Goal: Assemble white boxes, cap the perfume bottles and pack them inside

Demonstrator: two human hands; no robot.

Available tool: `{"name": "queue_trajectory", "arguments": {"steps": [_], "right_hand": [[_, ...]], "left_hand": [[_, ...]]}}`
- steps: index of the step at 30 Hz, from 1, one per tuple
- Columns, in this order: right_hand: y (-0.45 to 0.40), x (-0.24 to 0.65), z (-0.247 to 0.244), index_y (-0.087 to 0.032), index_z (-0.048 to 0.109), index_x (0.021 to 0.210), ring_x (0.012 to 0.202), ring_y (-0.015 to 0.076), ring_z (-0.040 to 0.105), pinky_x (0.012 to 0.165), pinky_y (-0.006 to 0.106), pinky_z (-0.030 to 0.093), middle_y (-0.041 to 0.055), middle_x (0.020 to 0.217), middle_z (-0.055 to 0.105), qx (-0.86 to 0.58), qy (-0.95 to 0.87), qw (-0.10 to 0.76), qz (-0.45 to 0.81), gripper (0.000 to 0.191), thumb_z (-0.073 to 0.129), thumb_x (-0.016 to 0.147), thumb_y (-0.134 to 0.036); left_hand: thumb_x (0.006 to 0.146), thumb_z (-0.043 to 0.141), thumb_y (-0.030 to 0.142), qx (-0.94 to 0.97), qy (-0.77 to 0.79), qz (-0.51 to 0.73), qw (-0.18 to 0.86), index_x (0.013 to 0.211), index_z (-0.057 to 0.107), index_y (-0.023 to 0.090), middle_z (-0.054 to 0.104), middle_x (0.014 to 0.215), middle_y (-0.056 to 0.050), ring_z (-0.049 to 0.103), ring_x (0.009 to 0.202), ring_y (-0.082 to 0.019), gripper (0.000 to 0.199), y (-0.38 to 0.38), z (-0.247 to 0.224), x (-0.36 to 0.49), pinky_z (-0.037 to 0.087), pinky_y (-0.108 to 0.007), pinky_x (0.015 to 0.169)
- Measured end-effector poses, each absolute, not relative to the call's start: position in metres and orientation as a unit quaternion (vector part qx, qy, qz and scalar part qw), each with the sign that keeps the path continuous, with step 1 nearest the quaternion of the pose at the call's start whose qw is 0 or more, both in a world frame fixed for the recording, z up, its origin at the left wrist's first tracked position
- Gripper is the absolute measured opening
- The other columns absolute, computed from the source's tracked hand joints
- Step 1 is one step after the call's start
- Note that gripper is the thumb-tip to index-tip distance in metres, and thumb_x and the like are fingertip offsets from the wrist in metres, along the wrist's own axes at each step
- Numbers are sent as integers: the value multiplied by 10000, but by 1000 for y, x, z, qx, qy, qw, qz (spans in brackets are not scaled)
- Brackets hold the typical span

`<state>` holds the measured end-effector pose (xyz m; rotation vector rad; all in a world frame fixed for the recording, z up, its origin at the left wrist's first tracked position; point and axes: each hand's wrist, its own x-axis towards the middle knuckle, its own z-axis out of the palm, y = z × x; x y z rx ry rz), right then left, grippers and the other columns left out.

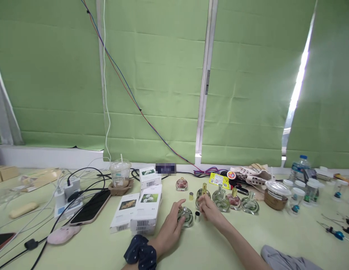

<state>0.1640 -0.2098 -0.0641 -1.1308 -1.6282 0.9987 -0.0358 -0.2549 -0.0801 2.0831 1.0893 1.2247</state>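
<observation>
Head view: on the pale green counter, a clear round bottle is held by the left hand, fingers curled at its left side, thumb across its front. A dark scrunchie with white dots is worn on that wrist. The right hand is bent, fingers bunched against the front of a gold-necked bottle; whether anything is pinched cannot be told. A dark-topped cap is seen between the hands, a gold cap farther toward the counter's far edge. A pink bottle is placed alone, nearer that edge. Right of the right hand, green-tinted bottles, a gold-necked pink bottle and another clear bottle are grouped, all upright. Left of the left hand, white boxes with flower pictures are laid, partly overlapping. A phone and a lidded cup are set toward the counter's left side; a brown tub and small jars toward its right. Yellow card near far edge. Grey cloth is cut off at the bottom of the view.
</observation>
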Motion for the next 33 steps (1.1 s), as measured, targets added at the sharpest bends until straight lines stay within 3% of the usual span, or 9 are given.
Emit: {"name": "queue_trajectory", "arguments": {"steps": [3,7,13,16,19,33], "right_hand": [[-212,163,-62,-229,465,789,386,86,443,418,236,389,-50,618,570,-410,-645,463,450,369,567,725,-578],[-216,161,-57,-215,489,712,438,142,559,497,292,484,-50,487,551,-377,-627,486,478,421,654,674,-600],[-224,145,-52,-197,586,809,580,142,571,504,252,452,-13,709,602,-342,-609,561,444,324,779,626,-382],[-229,134,-52,-198,592,841,687,160,584,622,271,469,6,764,631,-307,-609,582,443,264,758,652,-278],[-233,127,-53,-200,574,862,706,169,588,665,287,461,9,785,634,-301,-613,574,453,248,722,671,-259],[-233,126,-52,-193,573,859,661,159,530,637,288,413,8,766,613,-314,-685,540,376,134,632,742,-224]], "left_hand": [[945,429,326,784,377,439,224,1388,365,241,535,1252,-105,523,1149,-238,455,-257,-78,-36,405,-406,1017],[956,411,289,798,365,431,211,1404,320,251,546,1216,-95,542,1113,-223,459,-259,-79,-36,414,-386,1000],[954,422,267,801,362,430,208,1405,311,259,547,1259,-99,554,1119,-225,464,-258,-80,-37,427,-374,992],[954,426,256,807,341,435,210,1376,349,239,499,1347,-118,486,1232,-244,430,-259,-77,-35,381,-393,1054],[954,427,245,809,322,442,216,1344,377,225,514,1325,-121,489,1228,-240,394,-261,-73,-33,388,-397,1051],[961,425,210,818,320,428,214,1259,393,244,544,1217,-89,533,1123,-200,301,-265,-66,-31,415,-335,976]]}}
